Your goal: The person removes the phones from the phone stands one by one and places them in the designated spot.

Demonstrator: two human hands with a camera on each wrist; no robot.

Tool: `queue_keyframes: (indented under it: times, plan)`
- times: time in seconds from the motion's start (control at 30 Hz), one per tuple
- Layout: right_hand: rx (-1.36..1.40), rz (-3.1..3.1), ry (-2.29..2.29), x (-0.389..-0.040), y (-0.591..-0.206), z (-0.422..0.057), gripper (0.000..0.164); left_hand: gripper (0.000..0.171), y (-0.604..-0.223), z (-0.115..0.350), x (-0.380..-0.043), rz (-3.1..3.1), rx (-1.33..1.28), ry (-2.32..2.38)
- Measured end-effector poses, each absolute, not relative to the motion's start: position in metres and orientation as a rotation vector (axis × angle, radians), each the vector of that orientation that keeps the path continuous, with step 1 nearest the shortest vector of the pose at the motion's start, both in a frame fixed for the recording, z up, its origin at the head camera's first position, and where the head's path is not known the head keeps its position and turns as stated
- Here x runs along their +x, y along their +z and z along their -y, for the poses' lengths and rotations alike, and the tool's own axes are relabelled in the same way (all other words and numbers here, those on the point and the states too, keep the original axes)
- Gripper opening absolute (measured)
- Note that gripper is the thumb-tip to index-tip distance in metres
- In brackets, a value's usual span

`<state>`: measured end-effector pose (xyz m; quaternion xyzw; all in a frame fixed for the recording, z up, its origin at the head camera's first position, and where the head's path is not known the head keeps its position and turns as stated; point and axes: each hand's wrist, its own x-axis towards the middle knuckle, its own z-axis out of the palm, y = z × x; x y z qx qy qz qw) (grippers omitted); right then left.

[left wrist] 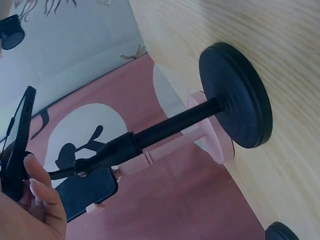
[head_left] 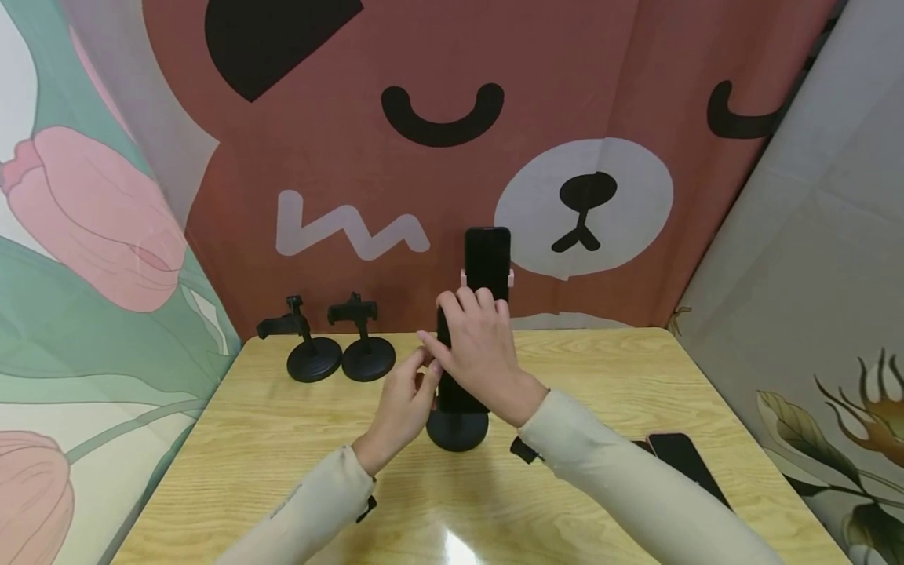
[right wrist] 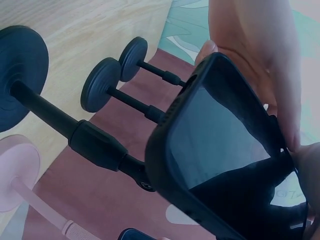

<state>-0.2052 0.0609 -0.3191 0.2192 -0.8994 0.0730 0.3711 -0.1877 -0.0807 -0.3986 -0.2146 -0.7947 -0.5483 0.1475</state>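
Note:
A black phone (head_left: 461,396) stands upright, tilted, at the head of a black phone stand (left wrist: 172,122). My right hand (head_left: 483,345) lies across the phone's upper part and grips it, thumb at the left edge. The far fingertips' contact is partly hidden. At the phone's left side my left hand (head_left: 399,400) has curled fingers and pinches the stand's holder behind the phone; the exact contact is hidden. In the right wrist view the phone's dark screen (right wrist: 225,140) shows reflections. Just behind stands a pink phone stand (left wrist: 215,135) holding another black phone (head_left: 487,255).
Two black phone stands (head_left: 314,359) with holders on top stand at the table's back left. Another dark phone (head_left: 685,463) lies at the right, partly covered by my right sleeve. Printed fabric (head_left: 452,180) hangs behind the wooden table (head_left: 282,439) and at both sides.

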Motion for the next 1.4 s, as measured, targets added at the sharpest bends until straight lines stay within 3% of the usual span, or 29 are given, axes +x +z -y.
queue_keyframes:
  times: [0.23, 0.57, 0.8, 1.4]
  plan:
    - [0.566, 2.304, 0.195, -0.206, -0.319, -0.06, 0.045, 0.023, -0.406, 0.078, -0.195, 2.212, -0.657, -1.309]
    - [0.564, 2.295, 0.214, -0.207, -0.32, -0.06, 0.036, 0.051, -0.416, 0.077, -0.206, 2.074, -0.684, -1.043]
    - [0.567, 2.275, 0.208, -0.209, -0.319, -0.06, 0.028, 0.05, -0.419, 0.076, -0.21, 2.02, -0.685, -0.999]
    - [0.594, 2.279, 0.247, -0.209, -0.318, -0.062, 0.028, 0.047, -0.421, 0.073, -0.21, 1.925, -0.674, -1.089]
